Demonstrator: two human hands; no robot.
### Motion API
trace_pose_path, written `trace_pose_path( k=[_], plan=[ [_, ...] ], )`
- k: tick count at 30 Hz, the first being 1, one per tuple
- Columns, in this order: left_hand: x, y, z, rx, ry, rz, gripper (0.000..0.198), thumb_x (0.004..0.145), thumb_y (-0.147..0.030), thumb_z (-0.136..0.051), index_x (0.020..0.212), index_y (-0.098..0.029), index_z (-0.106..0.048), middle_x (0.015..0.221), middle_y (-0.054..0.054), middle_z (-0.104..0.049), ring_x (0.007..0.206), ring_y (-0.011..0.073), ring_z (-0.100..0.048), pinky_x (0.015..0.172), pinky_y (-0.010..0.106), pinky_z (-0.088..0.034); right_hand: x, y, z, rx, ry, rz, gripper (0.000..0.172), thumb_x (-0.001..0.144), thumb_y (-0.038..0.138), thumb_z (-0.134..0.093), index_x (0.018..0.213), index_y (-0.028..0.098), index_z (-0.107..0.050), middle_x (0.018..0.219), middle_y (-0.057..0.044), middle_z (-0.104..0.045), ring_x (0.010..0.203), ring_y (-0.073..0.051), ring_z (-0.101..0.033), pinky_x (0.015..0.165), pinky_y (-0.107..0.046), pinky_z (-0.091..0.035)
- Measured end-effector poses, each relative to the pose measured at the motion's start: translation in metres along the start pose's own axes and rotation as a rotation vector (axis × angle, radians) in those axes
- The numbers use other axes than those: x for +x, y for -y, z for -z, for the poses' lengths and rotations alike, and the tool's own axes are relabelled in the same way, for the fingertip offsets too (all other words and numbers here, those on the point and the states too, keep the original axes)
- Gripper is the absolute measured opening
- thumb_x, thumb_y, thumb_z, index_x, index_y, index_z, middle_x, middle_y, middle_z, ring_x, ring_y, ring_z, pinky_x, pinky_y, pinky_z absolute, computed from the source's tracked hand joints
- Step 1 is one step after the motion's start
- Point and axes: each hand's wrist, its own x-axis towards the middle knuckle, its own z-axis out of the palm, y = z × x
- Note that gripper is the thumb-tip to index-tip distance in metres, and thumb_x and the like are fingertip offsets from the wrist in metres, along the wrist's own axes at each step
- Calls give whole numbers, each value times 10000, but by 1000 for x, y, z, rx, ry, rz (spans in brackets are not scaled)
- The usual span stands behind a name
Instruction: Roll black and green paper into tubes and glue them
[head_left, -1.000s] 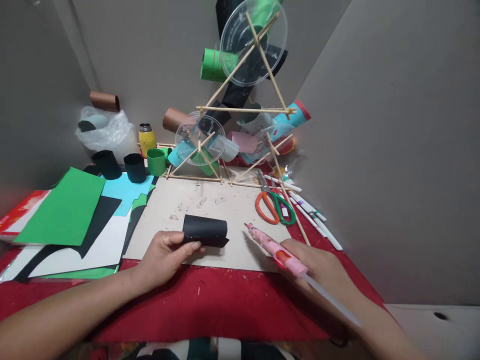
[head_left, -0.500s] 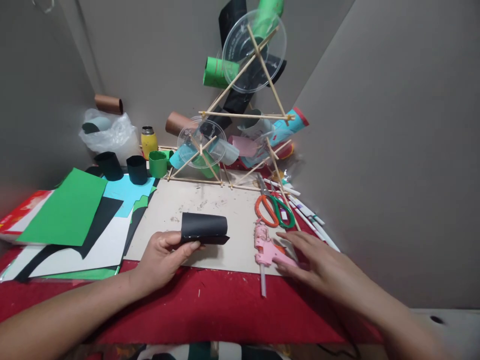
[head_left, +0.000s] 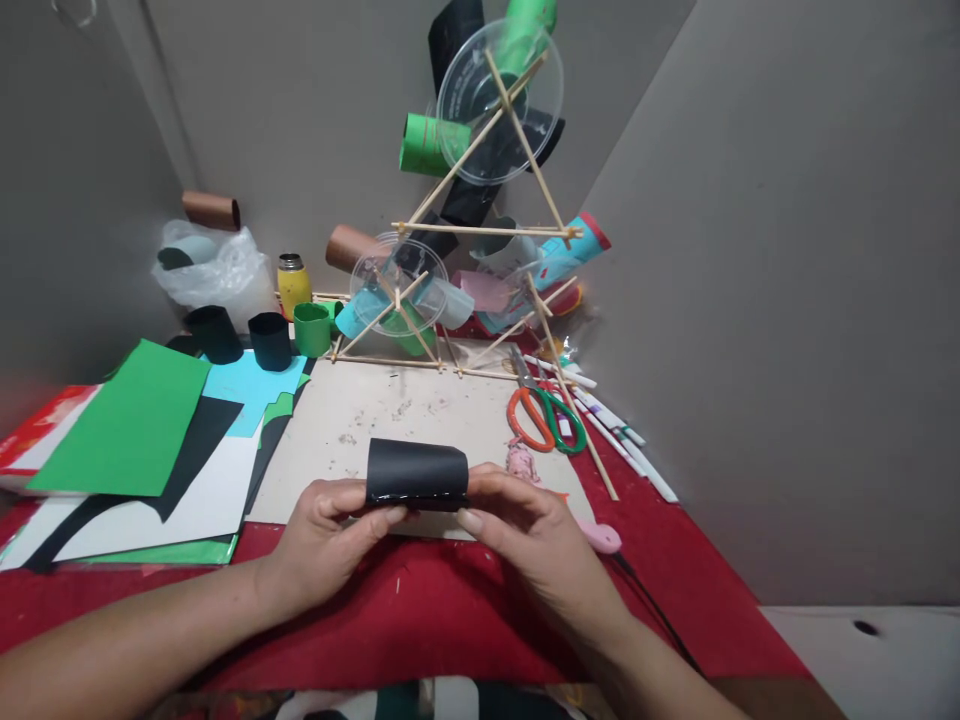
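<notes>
A sheet of black paper rolled into a tube [head_left: 417,468] lies sideways between my hands, with a shiny line, like glue, along its lower edge. My left hand [head_left: 337,525] pinches its left end between thumb and fingers. At the other end, my right hand [head_left: 536,535] grips it the same way, thumb at the lower edge. Behind my right hand is a pink glue gun [head_left: 523,462], mostly hidden; its handle end and cord show to the right. Orange-and-green-handled scissors [head_left: 547,418] lie just beyond it.
Wooden-stick frames [head_left: 491,230] with clear plastic discs and coloured tubes stand at the back. Green paper [head_left: 124,420] tops a stack of sheets at left. Short black tubes [head_left: 270,340] and a yellow bottle [head_left: 293,288] stand behind. White pens [head_left: 622,445] lie at right on red cloth [head_left: 420,620].
My right hand has moved left from beside the glue gun and taken hold of the black paper tube's right end. My left hand still holds the other end.
</notes>
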Motion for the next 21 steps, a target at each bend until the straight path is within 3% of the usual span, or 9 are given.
trace_pose_path(
  k=[8,21],
  plan=[
    [0,-3,1,-1,15,58,179,845,-190,-629,698,-145,-721,579,-8,-641,536,97,-551,540,180,-459,3,-4,-12,173,29,-7,59,806,265,-721,854,238,-740,893,-21,-666,894,-189,-595,843,-303,-468],
    [0,-1,2,-28,80,180,194,853,-271,-638,795,-134,-762,711,39,-732,634,147,-647,608,217,-512,4,-20,-14,306,-26,-53,16,791,264,-744,800,255,-735,852,6,-620,854,-163,-554,805,-275,-440]
  ],
)
